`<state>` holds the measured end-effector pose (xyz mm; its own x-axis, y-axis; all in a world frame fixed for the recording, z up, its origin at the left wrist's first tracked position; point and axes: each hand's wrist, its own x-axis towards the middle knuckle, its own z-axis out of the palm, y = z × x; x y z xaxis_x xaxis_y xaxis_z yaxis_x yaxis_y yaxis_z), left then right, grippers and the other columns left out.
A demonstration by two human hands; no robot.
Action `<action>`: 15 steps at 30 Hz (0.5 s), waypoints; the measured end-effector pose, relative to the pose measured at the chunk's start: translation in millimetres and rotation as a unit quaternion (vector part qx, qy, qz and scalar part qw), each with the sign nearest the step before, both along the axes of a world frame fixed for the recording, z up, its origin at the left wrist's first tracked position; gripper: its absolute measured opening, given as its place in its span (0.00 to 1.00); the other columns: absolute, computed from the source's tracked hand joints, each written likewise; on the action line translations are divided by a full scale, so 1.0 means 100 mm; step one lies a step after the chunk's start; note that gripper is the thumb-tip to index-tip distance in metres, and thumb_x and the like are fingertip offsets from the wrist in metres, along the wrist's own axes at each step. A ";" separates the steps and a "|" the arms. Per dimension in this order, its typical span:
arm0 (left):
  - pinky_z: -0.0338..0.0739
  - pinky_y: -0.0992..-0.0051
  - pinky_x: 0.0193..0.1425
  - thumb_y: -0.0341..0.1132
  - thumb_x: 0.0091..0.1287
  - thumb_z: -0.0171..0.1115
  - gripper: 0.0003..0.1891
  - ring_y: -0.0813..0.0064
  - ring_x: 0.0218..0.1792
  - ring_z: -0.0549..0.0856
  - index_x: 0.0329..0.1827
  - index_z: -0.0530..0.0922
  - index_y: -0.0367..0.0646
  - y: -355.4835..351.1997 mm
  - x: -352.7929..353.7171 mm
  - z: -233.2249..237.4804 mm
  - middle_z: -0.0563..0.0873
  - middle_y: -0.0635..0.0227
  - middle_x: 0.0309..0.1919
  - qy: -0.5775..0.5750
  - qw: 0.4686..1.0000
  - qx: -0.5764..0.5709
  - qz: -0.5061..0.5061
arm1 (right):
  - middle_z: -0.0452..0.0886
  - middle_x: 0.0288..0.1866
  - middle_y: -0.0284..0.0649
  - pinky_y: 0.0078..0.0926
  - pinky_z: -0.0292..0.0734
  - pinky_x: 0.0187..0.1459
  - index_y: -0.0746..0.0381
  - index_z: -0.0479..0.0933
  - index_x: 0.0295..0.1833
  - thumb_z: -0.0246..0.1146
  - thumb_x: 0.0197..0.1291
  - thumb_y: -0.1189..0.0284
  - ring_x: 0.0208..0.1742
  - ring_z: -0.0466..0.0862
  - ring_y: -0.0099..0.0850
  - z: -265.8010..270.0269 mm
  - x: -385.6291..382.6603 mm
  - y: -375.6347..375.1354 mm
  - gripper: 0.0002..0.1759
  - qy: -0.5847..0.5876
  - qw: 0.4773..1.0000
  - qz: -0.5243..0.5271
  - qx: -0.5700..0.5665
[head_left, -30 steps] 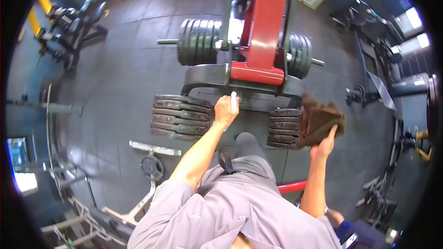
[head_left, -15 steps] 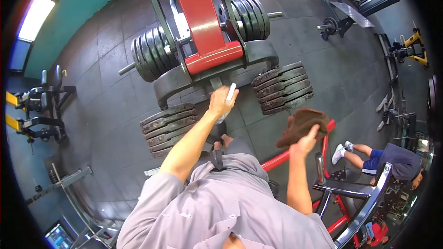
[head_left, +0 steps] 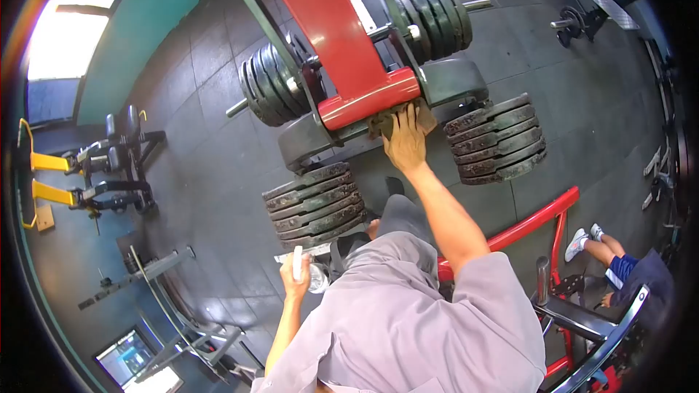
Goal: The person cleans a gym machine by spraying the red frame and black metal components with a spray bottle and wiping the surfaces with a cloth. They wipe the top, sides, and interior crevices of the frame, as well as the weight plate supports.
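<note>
My left hand [head_left: 295, 276], low on the left, is closed round the white neck of a clear spray bottle [head_left: 318, 279]. Out in front, my right hand [head_left: 408, 142] holds a brown cloth [head_left: 426, 116] against the dark padded bar just below the red roller end of the machine [head_left: 371, 98]. Its fingers stretch over the cloth, which partly hides the surface under it. The dark pads [head_left: 455, 81] of the machine extend to either side of the cloth.
Stacked weight plates [head_left: 313, 204] hang to the left of my legs, with another stack [head_left: 496, 138] on the right. Larger black plates [head_left: 433, 18] load the machine's bar. A red frame tube [head_left: 510, 231] runs by my right side. Another person [head_left: 630, 269] is at the right.
My right hand has moved forward and left, bringing the cloth onto the machine. My left hand has drawn back toward my body with the spray bottle. The view has shifted.
</note>
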<state>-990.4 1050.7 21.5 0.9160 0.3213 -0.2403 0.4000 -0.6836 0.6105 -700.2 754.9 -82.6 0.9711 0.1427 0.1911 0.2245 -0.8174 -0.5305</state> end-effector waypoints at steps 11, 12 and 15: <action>0.72 0.72 0.29 0.41 0.74 0.61 0.17 0.77 0.24 0.78 0.35 0.81 0.34 0.52 0.08 -0.19 0.81 0.66 0.23 -0.022 0.999 -0.015 0.027 | 0.60 0.75 0.60 0.55 0.55 0.77 0.75 0.74 0.52 0.74 0.45 0.68 0.78 0.59 0.56 0.09 -0.62 0.47 0.31 -0.060 0.978 0.060 0.193; 0.71 0.70 0.29 0.41 0.74 0.61 0.17 0.75 0.23 0.76 0.32 0.79 0.35 0.53 0.17 -0.17 0.79 0.66 0.21 -0.040 0.999 -0.022 0.024 | 0.58 0.77 0.61 0.55 0.54 0.77 0.76 0.73 0.54 0.73 0.46 0.69 0.79 0.57 0.57 0.11 -0.58 0.48 0.32 -0.063 0.982 0.019 0.176; 0.73 0.70 0.31 0.41 0.74 0.60 0.16 0.74 0.24 0.78 0.33 0.81 0.36 0.55 0.32 -0.04 0.79 0.67 0.21 -0.061 0.996 -0.063 0.035 | 0.54 0.79 0.62 0.52 0.54 0.77 0.79 0.69 0.60 0.68 0.54 0.72 0.80 0.52 0.62 -0.17 -0.35 0.58 0.31 -0.054 0.954 -0.094 0.281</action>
